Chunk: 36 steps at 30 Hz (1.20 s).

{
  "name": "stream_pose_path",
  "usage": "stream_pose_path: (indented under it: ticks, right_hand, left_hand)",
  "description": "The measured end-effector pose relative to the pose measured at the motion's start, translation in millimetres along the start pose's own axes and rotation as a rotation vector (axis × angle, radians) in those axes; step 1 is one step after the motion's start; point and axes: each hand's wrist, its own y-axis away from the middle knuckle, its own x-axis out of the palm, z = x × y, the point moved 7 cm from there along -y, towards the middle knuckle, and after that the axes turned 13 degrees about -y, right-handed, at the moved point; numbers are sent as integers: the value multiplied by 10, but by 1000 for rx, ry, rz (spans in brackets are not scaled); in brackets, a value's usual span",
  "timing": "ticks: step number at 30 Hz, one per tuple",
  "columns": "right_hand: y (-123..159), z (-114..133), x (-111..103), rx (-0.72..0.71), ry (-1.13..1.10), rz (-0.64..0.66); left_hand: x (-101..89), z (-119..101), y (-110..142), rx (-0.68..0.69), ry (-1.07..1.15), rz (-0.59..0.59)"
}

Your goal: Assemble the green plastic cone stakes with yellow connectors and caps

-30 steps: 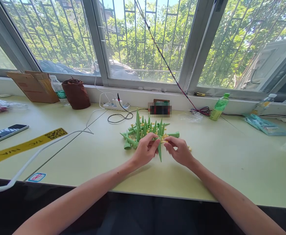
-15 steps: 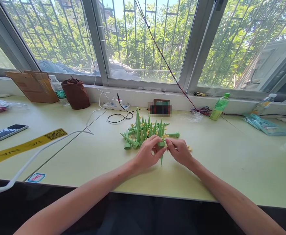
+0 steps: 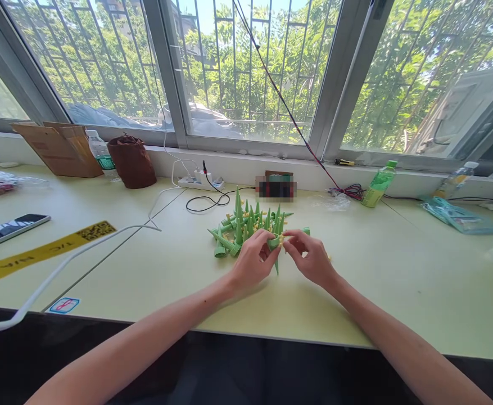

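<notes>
bright daylight comes in through the windows [image 3: 254, 73] at the far side, with the sky washed out to near white at the top. the surface [image 3: 381, 292] is evenly lit, with a soft sheen toward the far left and only faint shadows beside the hands [image 3: 250, 260]. the near edge drops into deep black. the wide lens bends and stretches things toward the left and right edges. fine detail between the fingers is small and soft, and a pixelated block covers a patch near the sill [image 3: 238, 157].

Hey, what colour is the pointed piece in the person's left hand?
The pointed piece is green, best seen in the head view.
</notes>
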Motion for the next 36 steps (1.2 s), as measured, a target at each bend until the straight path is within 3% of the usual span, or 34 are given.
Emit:
stream_pose_path:
  ticks: [15,36]
  right_hand:
    - [-8,-82,10,16,-70,-11]
    - [-28,-74,90,13,-11,158]
  left_hand:
    - [26,23,7,-4,34,46]
    - [25,52,-11,-12,34,5]
